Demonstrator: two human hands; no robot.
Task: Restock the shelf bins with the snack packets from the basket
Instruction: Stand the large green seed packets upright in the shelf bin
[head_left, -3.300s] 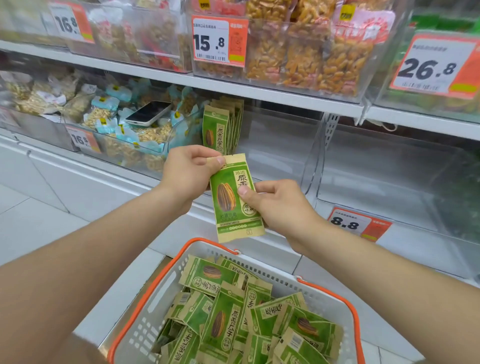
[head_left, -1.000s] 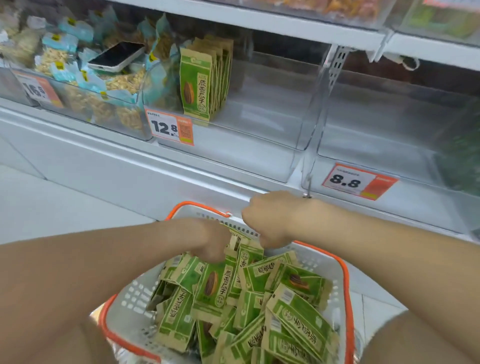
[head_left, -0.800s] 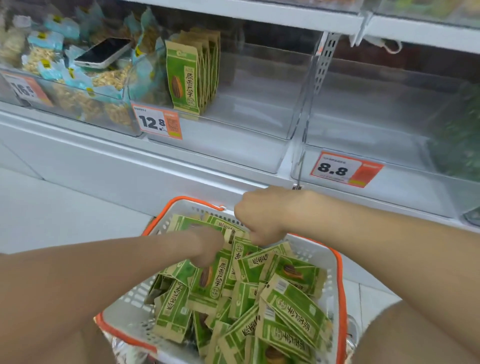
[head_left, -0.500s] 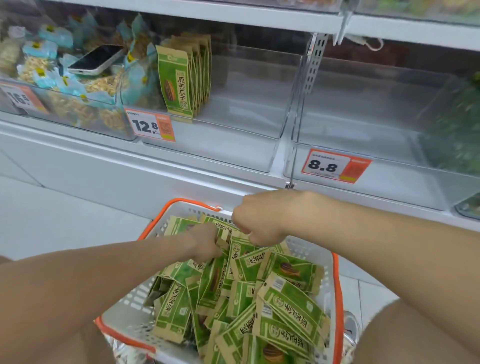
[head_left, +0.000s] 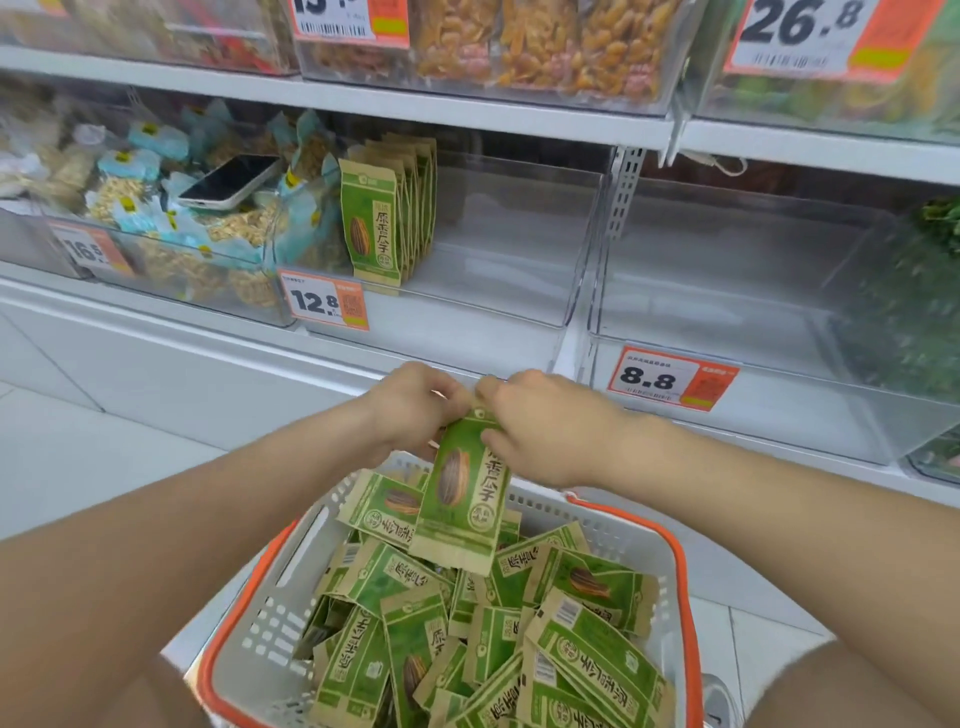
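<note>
Both hands meet just above the far rim of the basket (head_left: 275, 597); the left hand (head_left: 415, 410) has its fingers curled, pinching the top left corner of one green packet (head_left: 462, 499); the right hand (head_left: 540, 426) grips the same packet at its top right, thumb pressed on the printed face and fingers bent over the upper edge. The packet hangs upright below the two hands, front side facing the camera, its lower edge over the heap of packets (head_left: 587, 649) lying loose in the basket beneath the wrists; whether it touches the heap cannot be told. The basket is white with an orange rim and sits below and nearer than the hands.

Beyond the hands and a little to the left stands a clear shelf bin (head_left: 457, 332); a row of the same green packets (head_left: 374, 223) stands on end at its left side, faces forward; a price tag reading 12.8 (head_left: 324, 304) is fixed to its front left corner. Further left of the left hand, a neighbouring bin holds blue-wrapped snacks (head_left: 156, 234) with a phone (head_left: 231, 182) lying on top, screen up. Beyond the right hand is another clear bin (head_left: 779, 405) with a tag reading 8.8 (head_left: 672, 376) on its front.
</note>
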